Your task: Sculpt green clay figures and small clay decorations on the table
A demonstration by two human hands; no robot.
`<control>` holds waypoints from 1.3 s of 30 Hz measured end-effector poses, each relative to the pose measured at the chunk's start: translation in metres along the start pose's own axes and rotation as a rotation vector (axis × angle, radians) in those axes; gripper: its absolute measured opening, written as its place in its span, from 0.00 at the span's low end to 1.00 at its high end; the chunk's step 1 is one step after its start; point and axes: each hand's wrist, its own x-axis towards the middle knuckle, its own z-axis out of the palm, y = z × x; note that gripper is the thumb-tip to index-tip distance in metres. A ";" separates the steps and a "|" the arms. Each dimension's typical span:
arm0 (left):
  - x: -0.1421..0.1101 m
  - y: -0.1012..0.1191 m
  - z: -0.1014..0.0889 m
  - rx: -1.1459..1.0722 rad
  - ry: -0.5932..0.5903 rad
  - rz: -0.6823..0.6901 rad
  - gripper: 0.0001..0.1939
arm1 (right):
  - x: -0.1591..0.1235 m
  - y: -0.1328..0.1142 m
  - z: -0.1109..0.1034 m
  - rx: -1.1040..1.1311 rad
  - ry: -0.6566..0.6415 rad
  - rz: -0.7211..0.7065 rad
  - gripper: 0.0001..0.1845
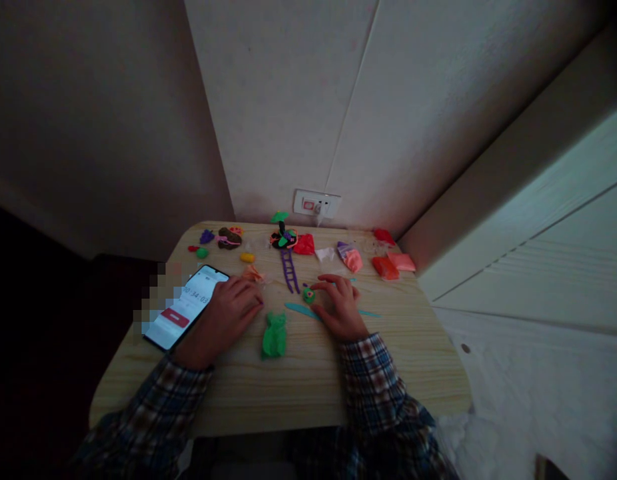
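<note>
One phone (pixel 186 307) is lying at the left of the wooden table (pixel 398 373), showing timer digits, and a brown lump (pixel 229 238) is sitting beyond it. Beside the phone, my left hand (pixel 226 317) is resting low, its thumb and index tips drawing close together. A purple speck is showing at those tips, but I cannot tell whether I am pinching it. Just beyond that hand, peach clay (pixel 252 273) is lying near a yellow piece (pixel 247 257).

Between my hands, a larger green lump (pixel 274 335) is lying nearer me, while a purple ladder shape (pixel 290 272) is running out from the black-based model (pixel 283 239). Right of the ladder, my right hand (pixel 341 307) is curving its thumb and index narrowly about the small green piece (pixel 308 295), which is sitting on the tabletop. Soft clay is likely to be denting easily, so light pressure at its edges is suiting it best, with the fingertips leaving its pink and dark details uncovered. A blue tool (pixel 301 309) is lying just under that thumb, so I am minding my wrist against nudging it. Farther right, orange (pixel 385 268) and pink packets (pixel 402 261) are lying together.
</note>
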 end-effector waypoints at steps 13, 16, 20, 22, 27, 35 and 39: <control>0.016 0.026 -0.001 -0.952 0.153 -0.380 0.05 | -0.002 -0.019 -0.014 0.166 0.232 -0.230 0.11; 0.020 0.029 0.004 -0.975 0.110 -0.384 0.06 | 0.000 -0.035 -0.011 0.222 0.328 -0.291 0.07; 0.025 0.031 0.013 -1.013 0.023 -0.402 0.11 | 0.002 -0.051 -0.003 0.232 0.342 -0.364 0.05; 0.026 0.032 0.016 -1.043 0.003 -0.410 0.13 | 0.002 -0.056 -0.001 0.233 0.341 -0.385 0.04; 0.025 0.037 0.016 -1.074 -0.024 -0.436 0.14 | 0.002 -0.057 0.000 0.226 0.371 -0.409 0.02; 0.023 0.035 0.018 -1.049 -0.038 -0.420 0.16 | 0.001 -0.056 0.001 0.206 0.386 -0.436 0.04; 0.022 0.032 0.019 -1.024 -0.033 -0.380 0.14 | 0.001 -0.055 0.003 0.173 0.395 -0.437 0.04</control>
